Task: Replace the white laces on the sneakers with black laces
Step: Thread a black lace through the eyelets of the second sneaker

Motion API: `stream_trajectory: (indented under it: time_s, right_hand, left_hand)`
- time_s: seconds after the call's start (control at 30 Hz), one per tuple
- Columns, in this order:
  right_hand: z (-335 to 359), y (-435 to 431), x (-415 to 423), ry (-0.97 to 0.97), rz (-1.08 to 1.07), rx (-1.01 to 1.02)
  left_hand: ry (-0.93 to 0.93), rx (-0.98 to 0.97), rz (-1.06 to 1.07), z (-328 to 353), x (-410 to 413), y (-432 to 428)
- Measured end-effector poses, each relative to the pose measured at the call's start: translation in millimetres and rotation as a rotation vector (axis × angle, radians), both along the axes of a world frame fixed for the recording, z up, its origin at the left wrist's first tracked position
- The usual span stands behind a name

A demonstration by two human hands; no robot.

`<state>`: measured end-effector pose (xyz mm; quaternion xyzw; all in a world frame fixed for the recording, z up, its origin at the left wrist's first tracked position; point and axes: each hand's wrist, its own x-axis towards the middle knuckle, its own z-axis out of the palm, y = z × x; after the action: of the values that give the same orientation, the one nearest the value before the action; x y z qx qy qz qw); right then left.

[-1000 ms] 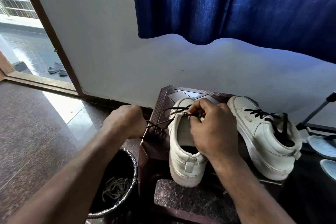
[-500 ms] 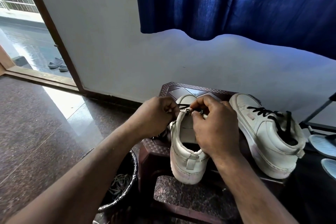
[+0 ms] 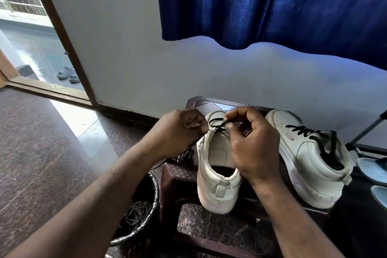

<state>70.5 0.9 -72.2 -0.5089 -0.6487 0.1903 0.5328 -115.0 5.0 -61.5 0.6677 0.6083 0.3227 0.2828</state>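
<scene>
A blue curtain [image 3: 272, 2] hangs across the upper right of a pale wall [image 3: 125, 48], and a dark speckled floor [image 3: 41, 142] spreads out to the left as far as an open doorway. A small brown table [image 3: 180, 174] stands against the wall and carries two white sneakers side by side, their heels toward the person. The right sneaker [image 3: 314, 163] is threaded with black laces [image 3: 307, 134] and sits apart from both hands. The left sneaker [image 3: 213, 174] stands at the table's front edge, its tongue bare for most of its length. Just left of the table, on the floor, is a black bin [image 3: 156, 201] with white laces [image 3: 134, 213] lying tangled inside. The right hand [image 3: 251, 144] lies over the right side of the left sneaker, thumb and forefinger pinching a black lace [image 3: 216, 123] near the toe end of the eyelets. The left hand [image 3: 180, 130] is curled tightly against the sneaker's left eyelet edge, gripping the same lace, whose loose tail trails down below the wrist beside the table. A short loop of lace crosses the tongue between the two hands. Pale blue sandals [image 3: 370, 172] lie at the far right, and a pair of grey slippers [image 3: 67, 74] sits outside the doorway.
</scene>
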Motion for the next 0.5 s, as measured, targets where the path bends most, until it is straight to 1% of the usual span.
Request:
stream_trajectory:
  time_s: [0.13,0.2,0.23,0.3,0.33,0.37,0.43,0.5]
  right_hand:
    - [2,1,1,0.054,0.043,-0.049]
    - [3,2,1,0.063,0.058,-0.074]
    - [2,4,2,0.068,0.065,-0.086]
    - [2,7,5,0.108,0.080,-0.107]
    - [3,8,7,0.159,0.092,-0.119]
    - [5,10,9,0.238,0.110,-0.134]
    - [9,11,13,0.438,0.152,-0.182]
    - [12,13,17,0.592,0.200,-0.243]
  left_hand:
    - [0.021,-0.031,-0.005,-3,9,4]
    - [0.087,-0.043,0.006,-2,9,3]
    - [0.185,-0.056,0.008,-2,7,2]
    - [0.469,-0.085,0.041,-4,-1,0]
    - [0.586,-0.094,0.070,-5,-6,-1]
    - [0.646,-0.110,0.089,-7,-9,-3]
    - [0.602,-0.104,0.089,-7,-11,-3]
    - [0.420,-0.070,0.072,-1,-6,-3]
